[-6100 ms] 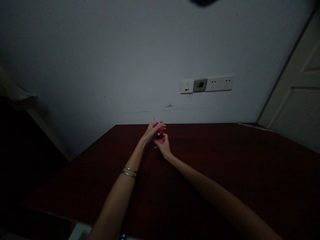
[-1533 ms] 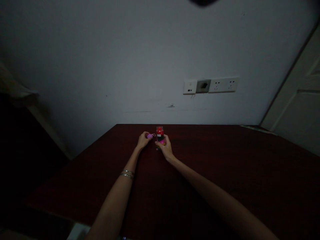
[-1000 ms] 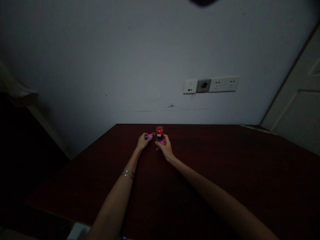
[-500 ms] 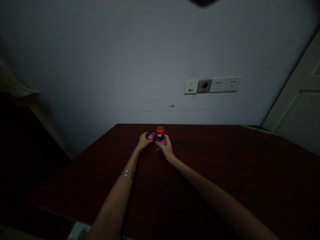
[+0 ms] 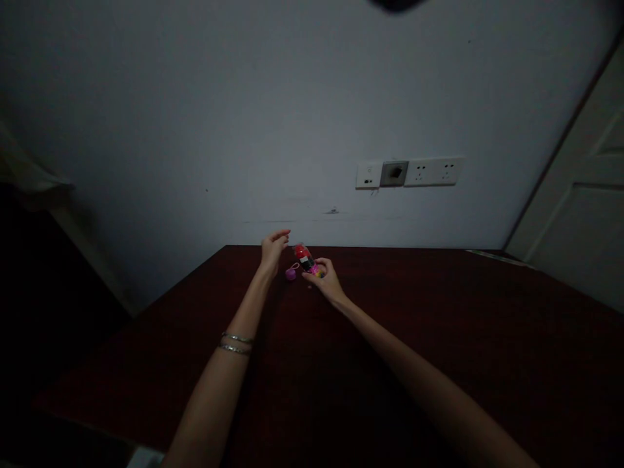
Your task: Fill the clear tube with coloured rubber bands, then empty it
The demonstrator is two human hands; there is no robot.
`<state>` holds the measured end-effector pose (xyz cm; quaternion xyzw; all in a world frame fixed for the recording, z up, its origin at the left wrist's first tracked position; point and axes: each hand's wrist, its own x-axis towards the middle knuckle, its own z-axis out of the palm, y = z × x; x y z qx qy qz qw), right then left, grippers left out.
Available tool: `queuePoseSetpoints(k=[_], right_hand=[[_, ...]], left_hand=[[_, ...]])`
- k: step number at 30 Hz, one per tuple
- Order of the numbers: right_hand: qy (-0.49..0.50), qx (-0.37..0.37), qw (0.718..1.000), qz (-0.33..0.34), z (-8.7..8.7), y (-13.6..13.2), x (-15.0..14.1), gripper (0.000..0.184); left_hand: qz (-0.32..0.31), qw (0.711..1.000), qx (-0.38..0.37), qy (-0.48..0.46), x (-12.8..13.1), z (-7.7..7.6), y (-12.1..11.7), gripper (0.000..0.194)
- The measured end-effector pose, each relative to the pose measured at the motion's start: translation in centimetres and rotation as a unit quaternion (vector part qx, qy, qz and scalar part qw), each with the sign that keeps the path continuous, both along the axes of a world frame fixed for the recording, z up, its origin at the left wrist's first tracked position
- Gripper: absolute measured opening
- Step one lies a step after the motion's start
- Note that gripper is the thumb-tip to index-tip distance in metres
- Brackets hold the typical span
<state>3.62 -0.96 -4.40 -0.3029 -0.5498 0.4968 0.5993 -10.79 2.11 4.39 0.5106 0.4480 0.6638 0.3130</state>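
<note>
My right hand (image 5: pixel 327 281) grips the lower end of a small clear bottle (image 5: pixel 304 257) with coloured contents: red at the top, black in the middle, pink and yellow lower down. The bottle leans to the left, its uncovered-looking top towards my left hand (image 5: pixel 274 250). That hand is raised beside the bottle top, fingers stretched to the right, and no object shows in it. Below, between the two hands, a purple cap (image 5: pixel 290 275) with a pale loop rests on the table. A tiny light speck lies near my right fingers, too small to name.
The dark red-brown table (image 5: pixel 414 338) meets a pale wall (image 5: pixel 292 130) at its far edge. Sockets and switches (image 5: pixel 409 173) sit on the wall. On the right stands a white panelled door (image 5: pixel 580 201); the left side is dark.
My left hand has let go of the purple cap, leaving it on the table, and has risen. The bottle in my right hand has tipped from upright towards the left.
</note>
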Motion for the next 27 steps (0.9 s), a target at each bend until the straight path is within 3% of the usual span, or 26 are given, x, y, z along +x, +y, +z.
queuePoseSetpoints(k=[4, 7, 10, 14, 21, 27], right_hand=[[-0.096, 0.050, 0.994, -0.003, 2.0, 0.6, 2.4, 0.045], [-0.190, 0.147, 0.971, -0.020, 3.2, 0.9, 4.0, 0.037], [-0.231, 0.205, 0.951, -0.003, 4.0, 0.9, 4.7, 0.044], [-0.239, 0.200, 0.950, 0.022, 4.2, 0.5, 4.2, 0.055], [-0.265, 0.193, 0.945, 0.015, 3.6, 0.6, 4.1, 0.049], [-0.256, 0.251, 0.934, -0.012, 3.6, 1.2, 4.7, 0.050]], left_hand=[[-0.041, 0.996, -0.065, -0.051, -0.4, -1.2, -0.1, 0.028], [-0.058, 0.991, -0.105, -0.066, -1.4, -3.1, 0.0, 0.026], [-0.056, 0.987, -0.141, -0.051, -2.2, -5.0, -0.1, 0.024], [-0.069, 0.984, -0.158, -0.042, -2.3, -6.7, -0.5, 0.021], [-0.106, 0.981, -0.162, -0.028, -2.1, -7.5, -0.9, 0.021], [-0.032, 0.980, -0.166, 0.105, -5.4, -8.0, 0.0, 0.020]])
